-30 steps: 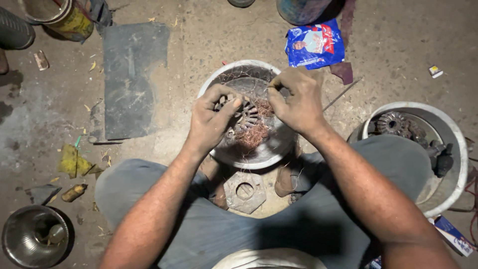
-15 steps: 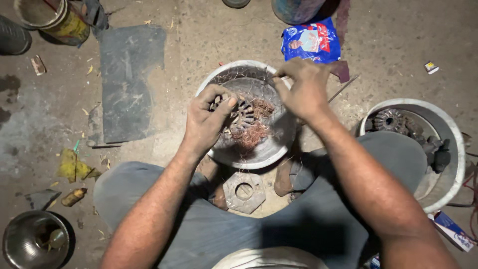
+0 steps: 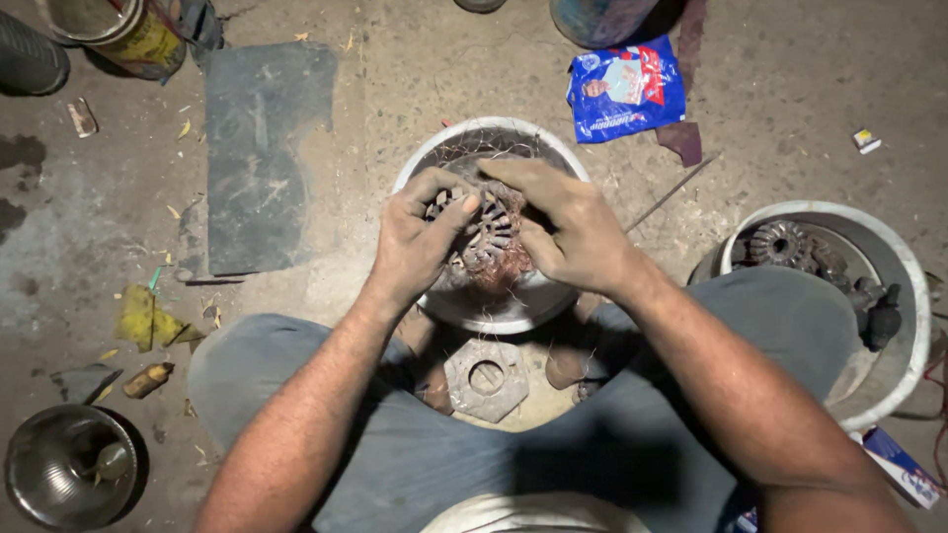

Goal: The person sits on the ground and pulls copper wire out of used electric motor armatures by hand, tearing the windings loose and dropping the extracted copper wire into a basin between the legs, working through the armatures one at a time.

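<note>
Right hand [image 3: 573, 232] now lower, over wound stator [image 3: 484, 237] in metal bowl [image 3: 513, 311]; fingers pressed together on it. Left hand [image 3: 420, 237] pinches stator rim.

Bare, grimy forearms and hands; grey-blue trousers [image 3: 592, 464]

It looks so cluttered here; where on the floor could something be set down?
Bare floor lies right of the blue packet, above the white basin. Another patch sits between the dark mat and metal bowl. It is crowded where both hands work the wound part.
</note>
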